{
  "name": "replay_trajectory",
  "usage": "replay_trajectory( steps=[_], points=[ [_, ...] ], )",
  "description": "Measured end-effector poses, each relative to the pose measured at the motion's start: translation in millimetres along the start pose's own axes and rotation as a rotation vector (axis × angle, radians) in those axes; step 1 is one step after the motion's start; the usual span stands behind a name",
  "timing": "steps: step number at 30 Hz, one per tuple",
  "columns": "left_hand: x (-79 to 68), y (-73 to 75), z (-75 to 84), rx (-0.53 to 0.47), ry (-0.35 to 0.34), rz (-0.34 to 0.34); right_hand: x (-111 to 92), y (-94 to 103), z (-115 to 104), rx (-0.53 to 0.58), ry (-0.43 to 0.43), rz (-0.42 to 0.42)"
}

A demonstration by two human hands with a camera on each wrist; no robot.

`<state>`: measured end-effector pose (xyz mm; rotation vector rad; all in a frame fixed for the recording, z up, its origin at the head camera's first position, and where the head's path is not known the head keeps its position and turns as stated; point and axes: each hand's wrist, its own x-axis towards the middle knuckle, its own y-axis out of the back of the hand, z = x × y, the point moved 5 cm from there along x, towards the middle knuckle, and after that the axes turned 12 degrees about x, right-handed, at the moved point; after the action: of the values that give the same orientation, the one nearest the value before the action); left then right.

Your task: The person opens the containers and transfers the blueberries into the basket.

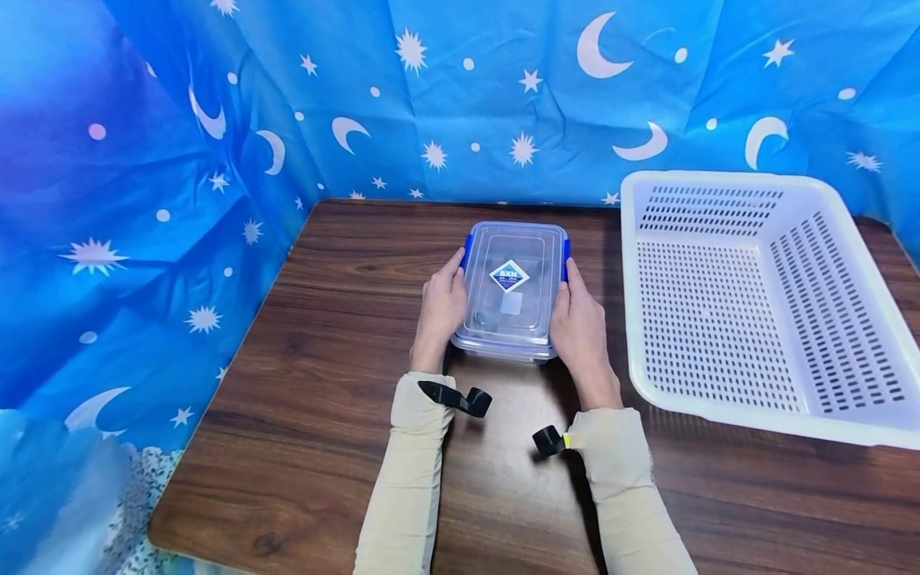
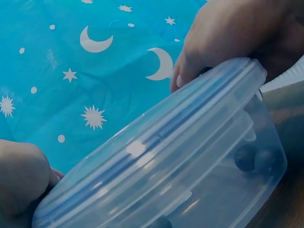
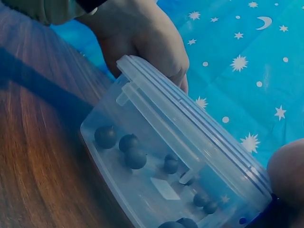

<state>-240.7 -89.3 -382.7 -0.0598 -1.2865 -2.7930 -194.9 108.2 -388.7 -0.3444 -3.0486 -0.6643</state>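
Note:
A clear plastic food container (image 1: 535, 319) with its lid on is held between both hands over the wooden table. A diamond-shaped blue and white label (image 1: 509, 276) sits on the lid, and blue latches (image 1: 565, 254) run along its sides. My left hand (image 1: 440, 311) grips the left side, fingers along the edge by the latch. On the opposite side my right hand (image 1: 580, 323) grips likewise. Through the clear wall in the right wrist view, several small dark round balls (image 3: 135, 157) show inside. Part of each hand's grip is hidden behind the container.
To the right stands a large white perforated plastic basket (image 1: 629, 319), close beside the right hand. The dark wooden table (image 1: 302, 383) ends at a blue curtain (image 1: 460, 104) with moons and stars behind and at left. Black wrist cameras (image 1: 549, 440) stick out from both sleeves.

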Motion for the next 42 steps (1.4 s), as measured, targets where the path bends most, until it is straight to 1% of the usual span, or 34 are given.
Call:
replay_trajectory(
  steps=[4,8,12,20,25,34,42],
  points=[
    [1.1,0.8,-1.3,-0.025,0.037,0.022,1.6,0.2,2.1,0.060,0.006,0.038],
    [0.6,-0.3,-2.6,-0.069,0.071,0.040,2.8,0.3,3.3,0.074,0.015,0.073],
    [-0.1,-0.9,-4.1,-0.099,0.090,0.067,2.1,0.1,4.1,0.079,0.006,0.105],
    [0.5,-0.1,-0.4,-0.049,0.098,0.111,-0.2,1.0,1.0,0.096,-0.009,0.159],
    [0.6,0.2,0.2,-0.035,0.098,0.125,0.0,1.0,0.8,0.094,-0.010,0.191],
    [0.5,1.2,1.0,-0.033,0.098,0.136,0.6,0.1,2.1,0.124,-0.045,0.230],
    [-0.2,0.9,2.2,-0.028,0.121,0.136,0.2,-1.1,0.9,0.136,-0.075,0.236]
  ],
)
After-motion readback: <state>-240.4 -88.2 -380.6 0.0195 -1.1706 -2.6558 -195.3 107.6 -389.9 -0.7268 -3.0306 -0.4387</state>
